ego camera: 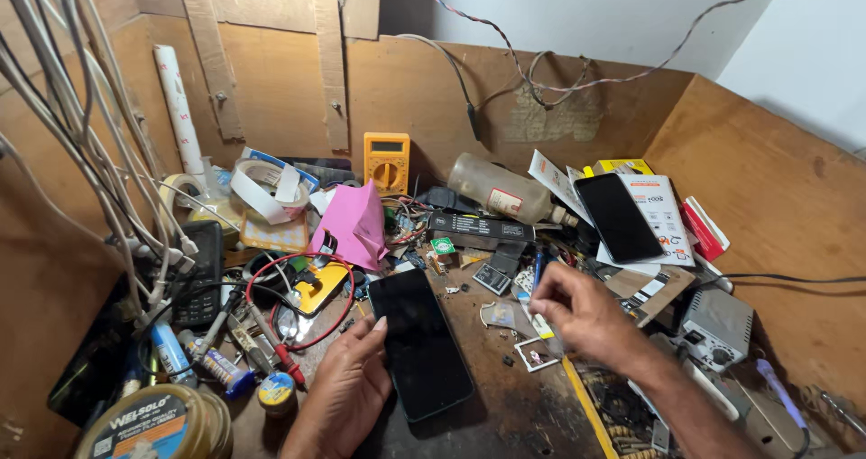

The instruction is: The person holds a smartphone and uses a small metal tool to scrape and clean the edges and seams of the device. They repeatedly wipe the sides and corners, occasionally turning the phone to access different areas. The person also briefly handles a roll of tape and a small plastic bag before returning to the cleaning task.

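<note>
Left hand rests against dark phone, fingers loosely curled along its left edge, thumb tip near upper corner. Phone lies flat, screen up, on workbench; long axis runs from near-right to far-left, top end toward pink cone. Right hand, right of phone, fingertips pinched together on something small; cannot tell what.

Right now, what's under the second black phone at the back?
The black phone lies on white printed packets, with a yellow box peeking out behind. Whatever sits directly beneath the phone is covered.
</note>
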